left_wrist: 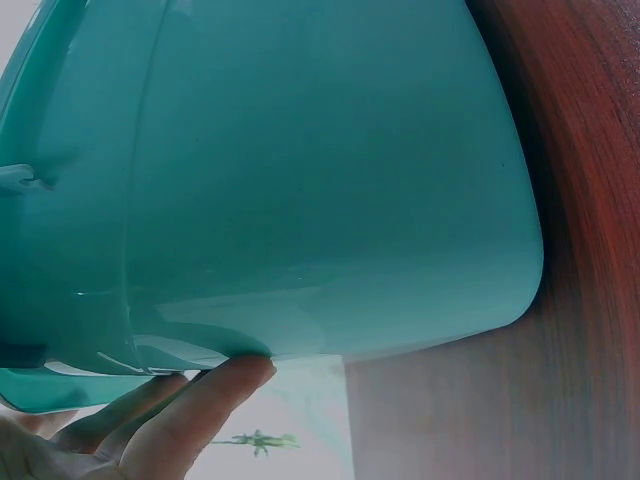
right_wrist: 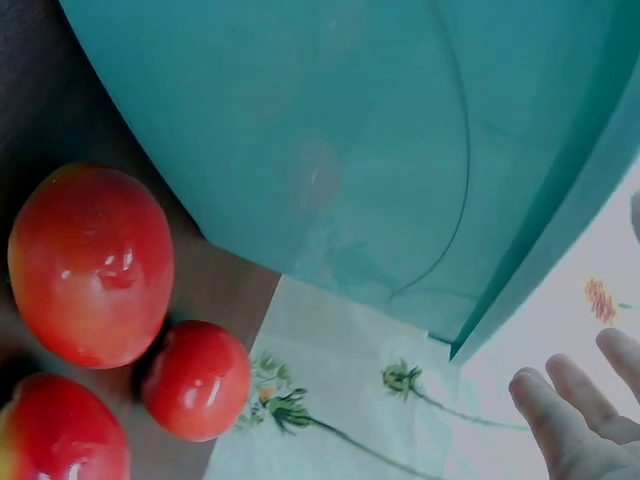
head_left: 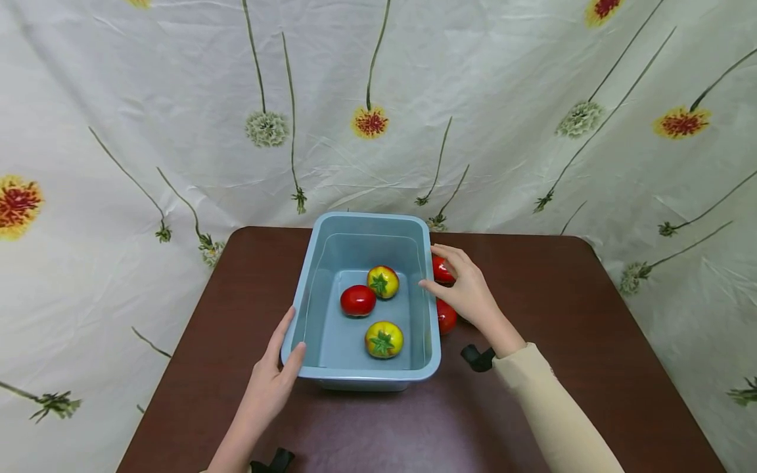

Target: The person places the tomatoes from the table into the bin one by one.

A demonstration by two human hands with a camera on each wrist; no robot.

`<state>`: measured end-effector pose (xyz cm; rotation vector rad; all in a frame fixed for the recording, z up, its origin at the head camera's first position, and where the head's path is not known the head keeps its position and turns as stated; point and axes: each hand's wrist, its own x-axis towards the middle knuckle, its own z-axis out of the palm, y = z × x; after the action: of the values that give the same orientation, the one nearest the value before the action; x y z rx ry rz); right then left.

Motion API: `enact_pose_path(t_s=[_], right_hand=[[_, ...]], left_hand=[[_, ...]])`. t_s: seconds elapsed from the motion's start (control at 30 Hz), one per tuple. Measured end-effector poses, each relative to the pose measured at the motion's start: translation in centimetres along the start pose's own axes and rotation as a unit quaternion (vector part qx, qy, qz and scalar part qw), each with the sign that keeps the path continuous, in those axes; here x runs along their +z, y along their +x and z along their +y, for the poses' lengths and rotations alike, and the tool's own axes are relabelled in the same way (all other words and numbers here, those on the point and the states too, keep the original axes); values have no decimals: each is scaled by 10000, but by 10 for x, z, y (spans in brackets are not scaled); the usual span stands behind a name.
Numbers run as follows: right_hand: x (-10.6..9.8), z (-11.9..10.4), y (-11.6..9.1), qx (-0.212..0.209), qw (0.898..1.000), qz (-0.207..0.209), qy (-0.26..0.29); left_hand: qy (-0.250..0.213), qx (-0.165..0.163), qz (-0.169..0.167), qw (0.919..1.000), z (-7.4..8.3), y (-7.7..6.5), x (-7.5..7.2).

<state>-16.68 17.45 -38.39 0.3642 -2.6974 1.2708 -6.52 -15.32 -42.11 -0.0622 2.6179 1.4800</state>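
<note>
A light blue plastic bin (head_left: 426, 368) stands on the table. Inside lie a red tomato (head_left: 357, 300) and two yellow-and-red tomatoes (head_left: 383, 339) with green star-shaped tops. My left hand (head_left: 275, 374) touches the bin's near left corner, thumb at the rim and straight fingers along the outer wall. At the right rim is my right hand (head_left: 464, 286), thumb and fingers spread apart with nothing between them. Beside the bin under this hand sit more red tomatoes (head_left: 446, 316), partly hidden in the head view; the right wrist view shows three, the largest tomato (right_wrist: 92, 265) close to the wall.
The dark brown table (head_left: 532, 289) has rounded far corners. Behind it hangs a white cloth (head_left: 485, 79) printed with flowers. A black strap (head_left: 478, 358) shows at the right wrist and another black strap (head_left: 275, 461) at the left wrist.
</note>
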Motion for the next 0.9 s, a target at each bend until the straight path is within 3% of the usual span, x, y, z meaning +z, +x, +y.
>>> enact_pose_path(t_s=[0.17, 0.33, 0.67, 0.9], right_hand=[[-7, 12, -3, 539, 9955, 136, 762], [-16, 24, -8, 1002, 9885, 210, 1116], [-28, 53, -18, 1548, 9795, 281, 1261], [-30, 70, -24, 1730, 9786, 371, 1049]], left_hand=[[31, -28, 1, 10000, 1, 0, 0], [39, -76, -23, 10000, 0, 0, 0], [25, -118, -55, 9999, 1, 0, 0], [7, -77, -17, 10000, 2, 0, 0]])
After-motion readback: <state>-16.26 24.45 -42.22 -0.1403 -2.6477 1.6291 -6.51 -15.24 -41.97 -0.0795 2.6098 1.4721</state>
